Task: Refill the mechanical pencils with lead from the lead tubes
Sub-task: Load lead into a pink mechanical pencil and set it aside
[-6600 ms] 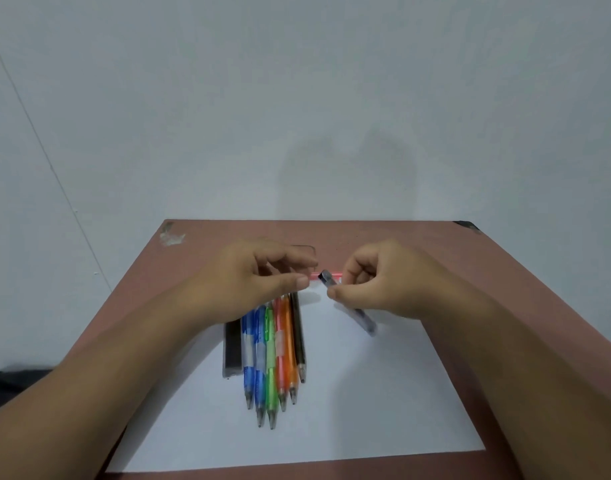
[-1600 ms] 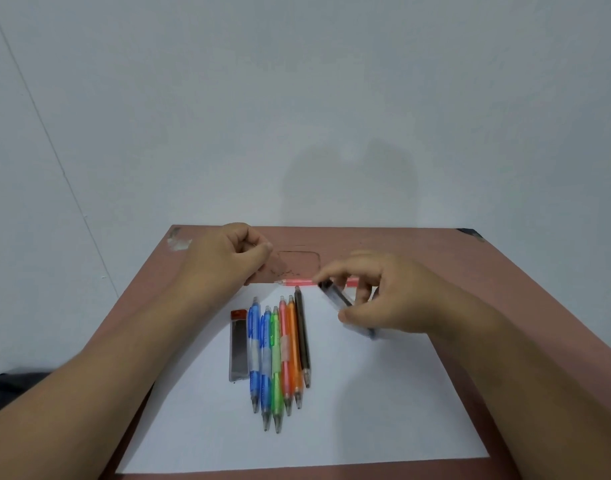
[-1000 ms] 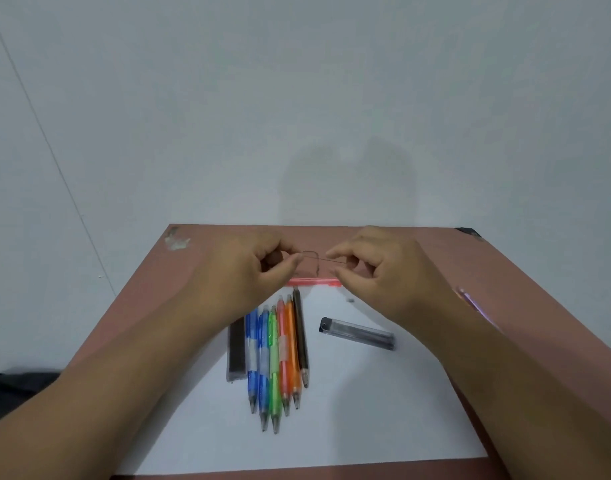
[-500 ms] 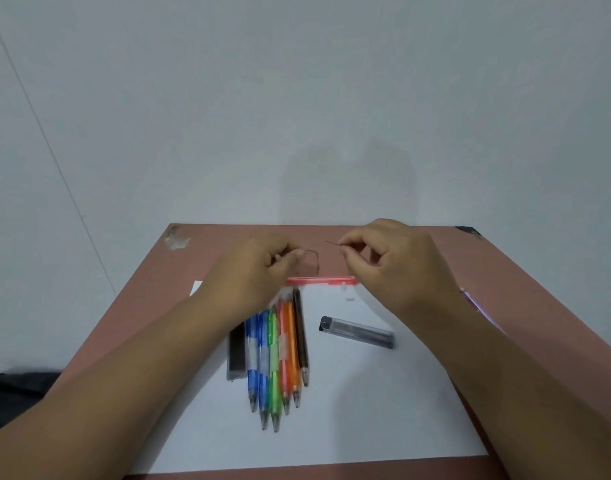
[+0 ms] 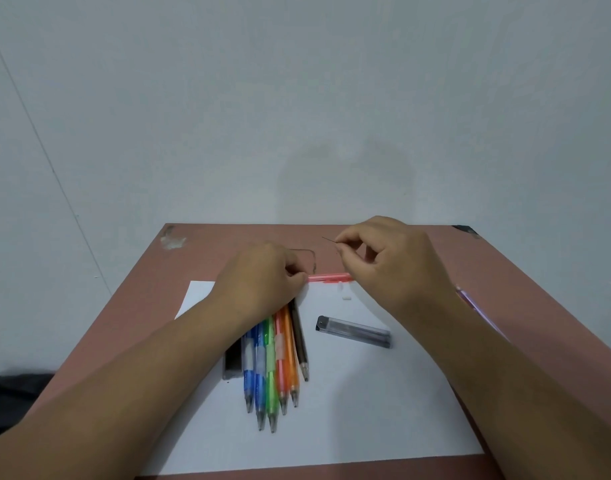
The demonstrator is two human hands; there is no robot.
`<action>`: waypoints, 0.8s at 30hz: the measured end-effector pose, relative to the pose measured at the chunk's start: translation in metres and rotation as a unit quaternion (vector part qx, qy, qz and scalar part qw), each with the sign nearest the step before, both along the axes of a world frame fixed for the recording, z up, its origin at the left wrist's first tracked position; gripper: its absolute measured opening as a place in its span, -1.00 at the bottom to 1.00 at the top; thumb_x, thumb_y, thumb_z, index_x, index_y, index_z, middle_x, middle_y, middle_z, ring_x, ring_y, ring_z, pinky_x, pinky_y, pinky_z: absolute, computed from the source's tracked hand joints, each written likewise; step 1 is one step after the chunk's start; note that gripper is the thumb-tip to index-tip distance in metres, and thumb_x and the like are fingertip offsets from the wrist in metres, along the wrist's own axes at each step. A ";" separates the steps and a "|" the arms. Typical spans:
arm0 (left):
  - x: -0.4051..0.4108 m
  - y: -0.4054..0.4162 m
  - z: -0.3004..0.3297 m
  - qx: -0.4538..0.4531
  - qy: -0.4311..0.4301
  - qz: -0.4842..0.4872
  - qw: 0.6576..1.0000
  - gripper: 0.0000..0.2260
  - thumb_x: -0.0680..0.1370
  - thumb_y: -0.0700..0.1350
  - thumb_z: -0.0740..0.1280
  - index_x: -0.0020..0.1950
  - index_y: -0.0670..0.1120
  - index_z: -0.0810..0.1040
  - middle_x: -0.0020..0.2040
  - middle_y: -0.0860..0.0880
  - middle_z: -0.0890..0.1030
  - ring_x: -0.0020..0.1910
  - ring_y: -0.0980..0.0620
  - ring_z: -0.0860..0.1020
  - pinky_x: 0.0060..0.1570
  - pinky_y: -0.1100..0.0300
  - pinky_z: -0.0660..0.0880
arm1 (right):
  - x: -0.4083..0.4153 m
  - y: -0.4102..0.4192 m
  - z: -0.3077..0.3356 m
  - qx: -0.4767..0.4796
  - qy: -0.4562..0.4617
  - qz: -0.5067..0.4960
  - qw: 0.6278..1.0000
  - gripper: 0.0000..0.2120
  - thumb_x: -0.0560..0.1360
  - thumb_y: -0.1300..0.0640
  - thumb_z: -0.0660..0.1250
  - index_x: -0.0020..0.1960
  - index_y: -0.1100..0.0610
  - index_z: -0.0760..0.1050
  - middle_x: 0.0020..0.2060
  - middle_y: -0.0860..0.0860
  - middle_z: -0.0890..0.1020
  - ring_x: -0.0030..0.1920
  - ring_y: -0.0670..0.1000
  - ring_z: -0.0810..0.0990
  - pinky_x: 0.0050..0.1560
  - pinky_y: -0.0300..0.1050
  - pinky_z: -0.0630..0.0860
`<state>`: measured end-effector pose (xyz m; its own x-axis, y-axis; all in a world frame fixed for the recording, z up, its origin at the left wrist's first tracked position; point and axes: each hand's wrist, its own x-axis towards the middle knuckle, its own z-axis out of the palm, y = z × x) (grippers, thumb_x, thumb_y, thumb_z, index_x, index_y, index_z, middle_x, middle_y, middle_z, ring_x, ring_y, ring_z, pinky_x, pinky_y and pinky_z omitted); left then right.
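**Lead pinched, pink pencil steadied**

Your right hand (image 5: 383,261) pinches a thin dark stick of lead (image 5: 329,239) between thumb and forefinger, raised above the desk (image 5: 504,278) with its free end pointing left. Your left hand (image 5: 262,278) is curled at the left end of the pink pencil (image 5: 330,277), which lies crosswise along the far edge of the white paper (image 5: 366,410); whether the fingers actually grip it is hidden. Likely you steady the barrel so the brittle lead can be fed into its open end without snapping.

Two small white bits (image 5: 345,298), probably the eraser and cap, lie on the paper just beside the pink pencil.

Nearer you, the lead tube (image 5: 354,331), a flat translucent grey case with a dark cap, lies alone on the paper. A tight row of coloured pencils (image 5: 274,358), slim glossy plastic barrels in blue, green, orange and dark brown, lies with tips toward you, partly under your left wrist. A second dark lead tube (image 5: 233,362) lies against their left side. The paper gives a pale ground for spotting fine leads.
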<state>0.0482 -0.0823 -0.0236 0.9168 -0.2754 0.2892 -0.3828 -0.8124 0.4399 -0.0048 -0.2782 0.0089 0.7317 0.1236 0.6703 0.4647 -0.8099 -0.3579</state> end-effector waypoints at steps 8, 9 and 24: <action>-0.001 0.002 0.000 -0.057 0.016 0.013 0.998 -0.89 0.60 0.08 0.35 -0.08 0.20 0.65 -0.25 0.18 0.63 -0.26 0.17 0.58 -0.32 0.26 0.44 | 0.000 0.000 -0.001 0.045 -0.029 -0.004 0.999 -0.90 0.51 0.19 0.46 -0.07 0.01 0.70 -0.28 -0.19 0.58 -0.27 -0.07 0.56 -0.17 -0.09 0.56; -0.001 0.004 -0.001 -0.073 0.020 0.018 0.997 -0.89 0.61 0.08 0.35 -0.09 0.21 0.64 -0.28 0.17 0.62 -0.29 0.16 0.59 -0.35 0.27 0.41 | 0.001 -0.001 -0.001 0.057 -0.031 -0.005 0.998 -0.90 0.51 0.20 0.46 -0.08 0.01 0.70 -0.28 -0.18 0.59 -0.26 -0.07 0.56 -0.17 -0.12 0.55; 0.001 0.025 -0.001 -0.204 -0.042 -0.085 0.974 -0.67 0.64 -0.12 0.34 -0.03 0.38 0.53 -0.04 0.32 0.58 0.00 0.28 0.51 -0.15 0.48 0.39 | -0.008 0.001 0.013 0.442 0.074 0.131 0.884 -0.92 0.52 0.18 0.49 -0.08 0.01 0.71 -0.16 0.03 0.74 -0.12 0.01 0.72 -0.05 -0.15 0.64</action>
